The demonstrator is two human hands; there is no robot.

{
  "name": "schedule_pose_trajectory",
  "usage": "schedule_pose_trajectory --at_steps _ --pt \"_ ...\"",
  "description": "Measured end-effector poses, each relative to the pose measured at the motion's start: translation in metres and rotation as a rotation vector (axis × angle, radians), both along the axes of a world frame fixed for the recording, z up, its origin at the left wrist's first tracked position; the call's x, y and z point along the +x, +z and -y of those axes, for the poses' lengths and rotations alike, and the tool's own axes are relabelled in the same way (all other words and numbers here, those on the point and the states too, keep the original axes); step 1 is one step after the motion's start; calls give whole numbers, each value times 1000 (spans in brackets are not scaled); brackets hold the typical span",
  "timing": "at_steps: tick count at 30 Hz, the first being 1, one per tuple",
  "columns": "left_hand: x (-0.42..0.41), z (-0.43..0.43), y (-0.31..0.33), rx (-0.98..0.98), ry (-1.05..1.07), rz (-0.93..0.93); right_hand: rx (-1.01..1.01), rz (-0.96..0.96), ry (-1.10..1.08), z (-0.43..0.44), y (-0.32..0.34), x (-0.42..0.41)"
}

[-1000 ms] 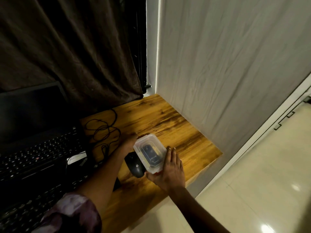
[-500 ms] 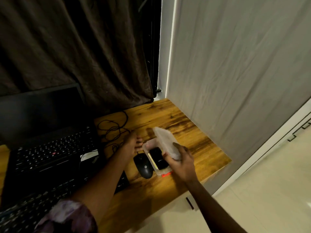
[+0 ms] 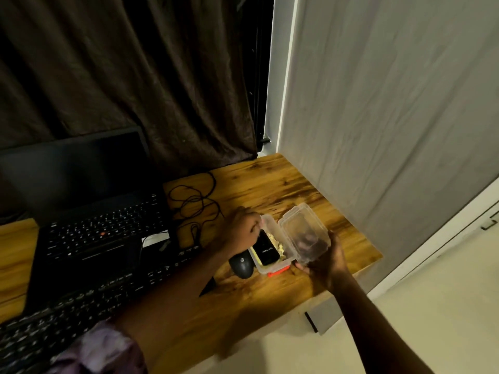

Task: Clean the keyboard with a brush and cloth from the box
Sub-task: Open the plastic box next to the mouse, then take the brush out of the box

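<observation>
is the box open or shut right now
Open. The right hand holds the clear lid tilted up to the right of the box, and a black item lying inside shows uncovered.

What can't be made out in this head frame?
Head view:
- black item in the box: dark, print too small; brush or not, unclear.
- left hand: its back hides what it touches.
- external keyboard: cut off by the left edge, partly under the left arm.

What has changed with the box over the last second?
The right hand has lifted the clear lid off the box and holds it to the right. The left hand now reaches the black item inside. The mouse and box stayed put.
</observation>
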State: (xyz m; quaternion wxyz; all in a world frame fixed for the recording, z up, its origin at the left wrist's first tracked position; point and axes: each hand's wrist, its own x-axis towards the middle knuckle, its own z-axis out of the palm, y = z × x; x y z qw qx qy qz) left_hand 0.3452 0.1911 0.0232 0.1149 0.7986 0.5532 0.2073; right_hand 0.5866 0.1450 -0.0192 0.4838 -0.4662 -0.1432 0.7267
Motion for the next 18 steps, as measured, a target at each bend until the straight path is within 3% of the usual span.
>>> schedule_pose_trajectory --at_steps 4,7,9,14,18 --pt "21 12 11 2 -33 -219 -25 251 9 -2 -1 5" --pt "29 11 6 -169 43 -345 31 851 -29 -4 -13 10" --pt "31 10 -2 -290 73 -361 79 1132 -77 0 -13 11" --pt "31 4 -14 -390 110 -312 153 1326 -132 12 -11 13" --pt "31 2 -17 -400 125 -278 268 1375 -233 16 -14 15"
